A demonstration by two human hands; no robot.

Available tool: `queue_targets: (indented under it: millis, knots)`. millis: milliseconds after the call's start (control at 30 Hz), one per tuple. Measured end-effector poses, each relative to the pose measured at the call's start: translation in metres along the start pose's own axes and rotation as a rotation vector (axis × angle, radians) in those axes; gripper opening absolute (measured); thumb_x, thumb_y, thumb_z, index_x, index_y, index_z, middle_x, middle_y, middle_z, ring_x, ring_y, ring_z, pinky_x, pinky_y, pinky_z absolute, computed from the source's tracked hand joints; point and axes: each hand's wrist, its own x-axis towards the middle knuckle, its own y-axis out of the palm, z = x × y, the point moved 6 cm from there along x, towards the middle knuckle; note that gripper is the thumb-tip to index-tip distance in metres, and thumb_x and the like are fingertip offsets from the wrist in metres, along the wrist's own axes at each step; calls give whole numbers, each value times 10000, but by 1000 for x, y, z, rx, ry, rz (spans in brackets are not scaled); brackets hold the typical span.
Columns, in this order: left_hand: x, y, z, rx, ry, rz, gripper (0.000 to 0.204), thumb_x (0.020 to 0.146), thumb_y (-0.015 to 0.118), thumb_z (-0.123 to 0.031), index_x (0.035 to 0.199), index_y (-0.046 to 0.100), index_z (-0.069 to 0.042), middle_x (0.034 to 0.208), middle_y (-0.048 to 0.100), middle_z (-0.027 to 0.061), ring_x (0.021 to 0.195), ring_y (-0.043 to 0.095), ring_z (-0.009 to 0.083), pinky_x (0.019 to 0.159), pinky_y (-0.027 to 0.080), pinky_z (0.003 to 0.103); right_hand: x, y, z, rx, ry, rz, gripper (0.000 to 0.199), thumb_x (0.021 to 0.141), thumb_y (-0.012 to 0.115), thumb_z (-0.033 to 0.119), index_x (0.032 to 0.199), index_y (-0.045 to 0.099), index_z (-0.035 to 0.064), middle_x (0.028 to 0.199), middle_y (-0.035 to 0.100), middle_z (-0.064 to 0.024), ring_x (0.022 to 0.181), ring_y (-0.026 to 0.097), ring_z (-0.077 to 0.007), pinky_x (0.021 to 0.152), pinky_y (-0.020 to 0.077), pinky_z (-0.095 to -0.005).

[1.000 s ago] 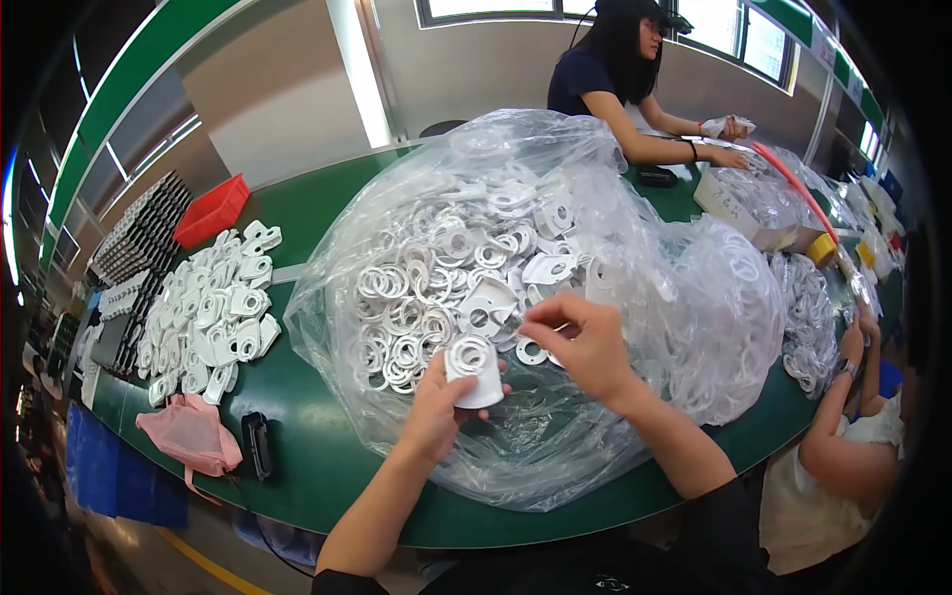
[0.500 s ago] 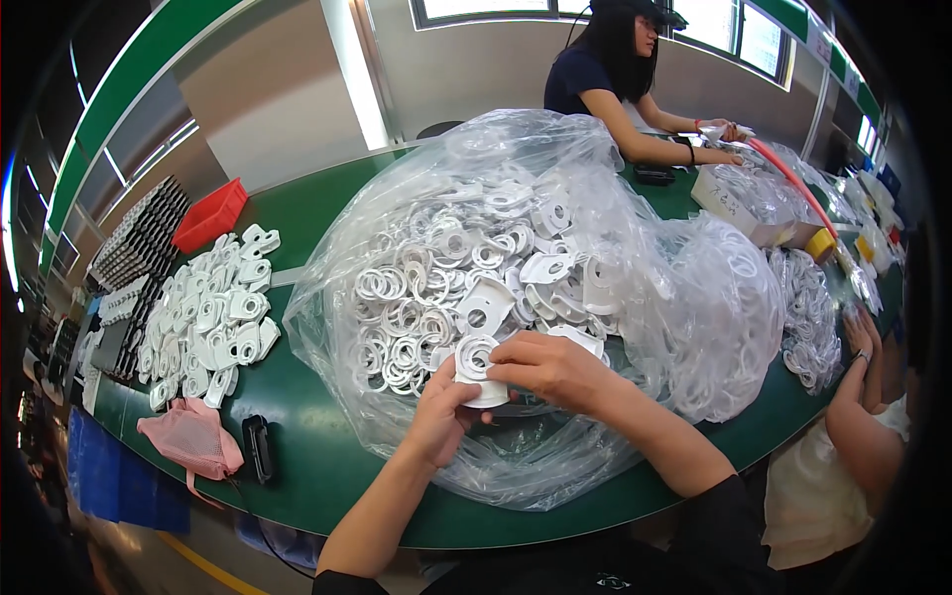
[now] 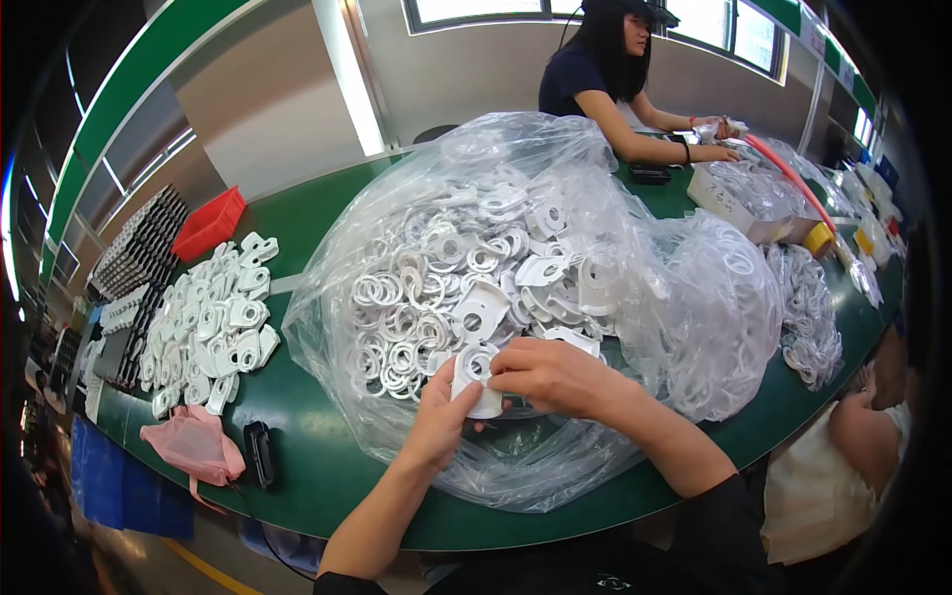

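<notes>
Here, both hands point(image 3: 496, 392) pinching white plastic part point(image 3: 478, 380); bulky clear bag point(image 3: 516, 268) behind.

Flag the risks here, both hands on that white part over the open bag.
1. Both hands, left and right, pinch the white plastic bracket above the clear bag; dropped, it may vanish among identical parts.
2. The bag reaches the green table's near edge; it could slide off.

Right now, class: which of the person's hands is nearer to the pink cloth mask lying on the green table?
Left. The left hand is at the bag's front edge, on the pink cloth mask's side; the right hand lies farther right, over the clear bag.
</notes>
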Motion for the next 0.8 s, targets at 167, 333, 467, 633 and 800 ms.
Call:
queue_targets:
  millis: [167,333,467,633,800]
  knots:
    - [-1,4,5,97,-19,12,358,891,495,-74,1240,422,-39,989,637,76,747,665,147,490,437,181,-2,-19,-17,345,360,-260,198,785,645,84,981,659,58,916,617,-80,758,604,-222,668,485,-286]
    - [-6,19,-3,333,136,87,298,892,525,-89,1177,460,-31,956,631,84,793,636,149,593,474,237,-11,-2,-36,601,513,-161,193,814,651,117,986,662,30,821,631,-81,718,598,-154,646,463,-254]
    - [-8,16,-10,679,336,-21,197,939,478,-207,1024,513,-32,774,593,130,653,592,228,565,430,335,-15,8,-43,866,593,-93,174,814,652,114,960,655,21,778,630,-79,703,594,-150,640,459,-262]
    - [-9,14,-15,883,330,-105,239,939,458,-243,890,529,-20,644,516,176,579,526,322,550,390,378,-9,3,-29,542,549,-11,151,815,613,152,853,618,6,799,632,-129,716,614,-242,670,473,-316]
    - [-9,13,-16,889,275,-77,244,918,479,-226,823,533,-8,647,523,187,578,520,349,547,388,384,-10,10,-25,388,507,20,162,841,578,175,871,597,17,776,620,-118,707,597,-262,646,459,-334]
